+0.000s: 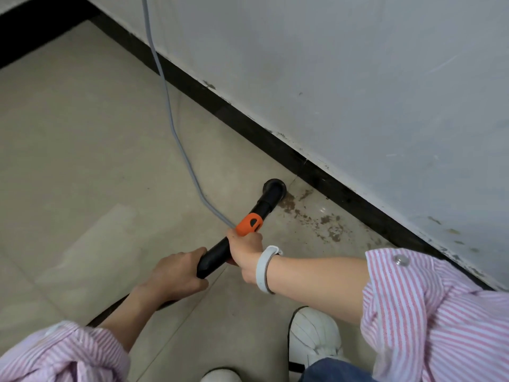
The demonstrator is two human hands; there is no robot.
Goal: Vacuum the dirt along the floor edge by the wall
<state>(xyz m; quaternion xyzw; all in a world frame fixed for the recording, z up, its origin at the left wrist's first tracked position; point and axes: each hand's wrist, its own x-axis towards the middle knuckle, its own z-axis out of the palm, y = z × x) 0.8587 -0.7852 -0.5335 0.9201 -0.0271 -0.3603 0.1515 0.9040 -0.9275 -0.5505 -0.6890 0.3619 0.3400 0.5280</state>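
A black vacuum wand (265,204) with an orange collar (250,223) slants down to the beige tiled floor. Its round nozzle (273,186) sits on the tiles close to the black skirting (316,172), at the left end of a patch of brown dirt (319,219) that runs along the wall. My right hand (245,250) grips the wand just below the orange collar. My left hand (176,274) grips the wand's lower black end, which it partly hides.
A grey cable (168,106) hangs down the white wall (358,78) and trails across the floor to the wand. My white shoes (314,334) stand near the bottom edge. The skirting turns a corner at the top left.
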